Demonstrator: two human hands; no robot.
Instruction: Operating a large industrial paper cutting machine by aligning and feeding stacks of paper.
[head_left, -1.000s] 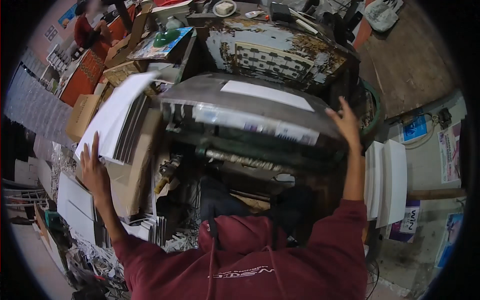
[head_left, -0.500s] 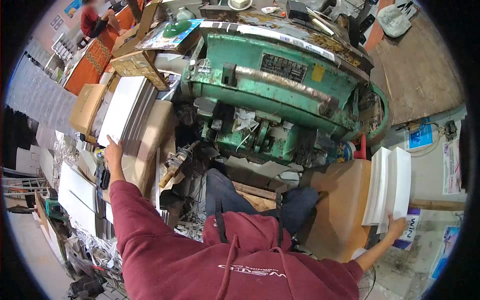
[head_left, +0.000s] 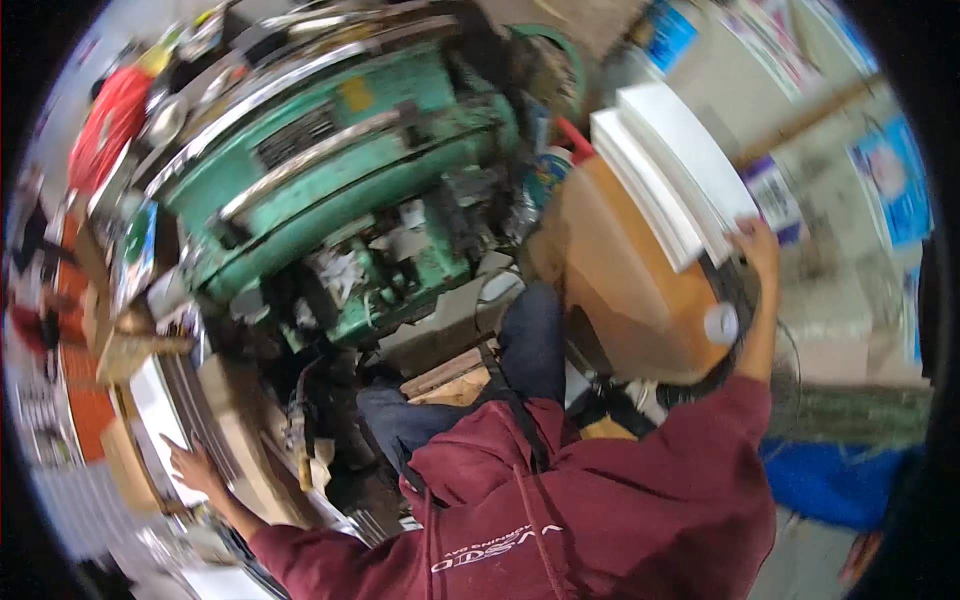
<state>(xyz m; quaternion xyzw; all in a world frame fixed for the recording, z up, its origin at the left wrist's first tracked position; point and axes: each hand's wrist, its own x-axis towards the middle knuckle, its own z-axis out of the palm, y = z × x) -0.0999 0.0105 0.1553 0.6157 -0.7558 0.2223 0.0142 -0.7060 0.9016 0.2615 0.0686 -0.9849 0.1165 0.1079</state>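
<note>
On the left, a tall stack of white paper sheets (head_left: 150, 420) stands beside a brown cardboard box. My left hand (head_left: 200, 470) lies at its near end, fingers stretched out over the top sheet. To the right, two piles of white paper (head_left: 690, 150) sit side by side on an orange-brown rounded surface (head_left: 620, 270). My right hand (head_left: 757, 245) has its fingers round the near corner of the outer pile; blur softens the finger detail. Between my arms and beyond my knees is a worn green machine (head_left: 350, 190) with scraps of paper in its lower part.
A wooden-handled tool (head_left: 303, 430) is left of my legs. Clutter and a red plastic bag (head_left: 110, 130) fill the far left. A white round cap (head_left: 720, 323) is near my right forearm. A wooden bar (head_left: 810, 120) runs along the right, beside printed sheets and a blue sheet (head_left: 830, 480).
My view has swung to the right, so the machine appears farther left and tilted. Both hands are still at their paper stacks; the left fingers look more spread.
</note>
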